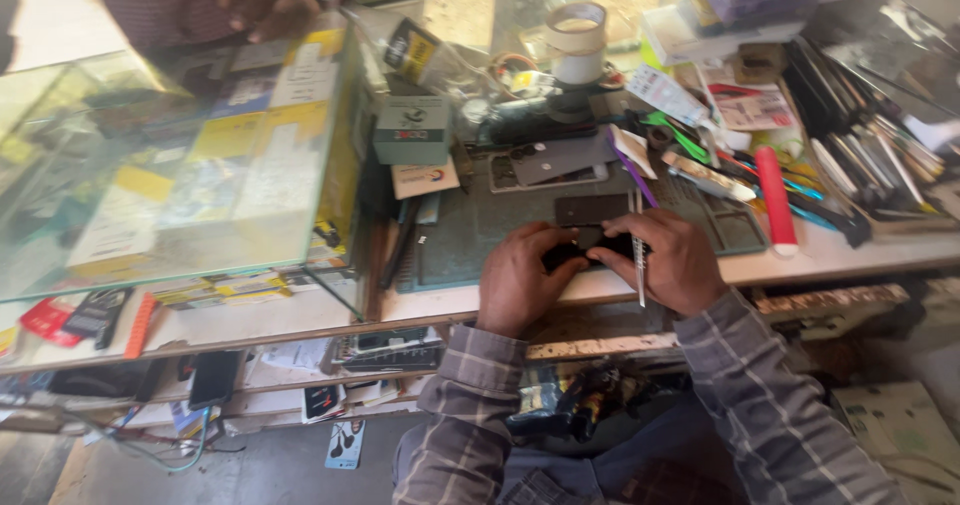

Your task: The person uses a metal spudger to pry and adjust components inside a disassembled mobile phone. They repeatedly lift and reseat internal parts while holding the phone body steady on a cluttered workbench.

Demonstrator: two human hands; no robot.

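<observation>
Here the dark phone (583, 245) lies between the left hand (520, 280) and right hand (675, 260), both gripping it.

A pale table (860, 250) runs across the middle of the frame, its front edge worn and chipped. A dark green work mat (470, 235) lies on its centre. At the left stands a glass display case (150, 165) with yellow and white boxes behind its panes, bright daylight reflecting off the top. Under the table, at lower left, an open shelf (250, 365) holds papers and flat packets. Grey floor (270, 470) shows at the bottom left. Sunlight falls on the upper middle of the frame.
</observation>
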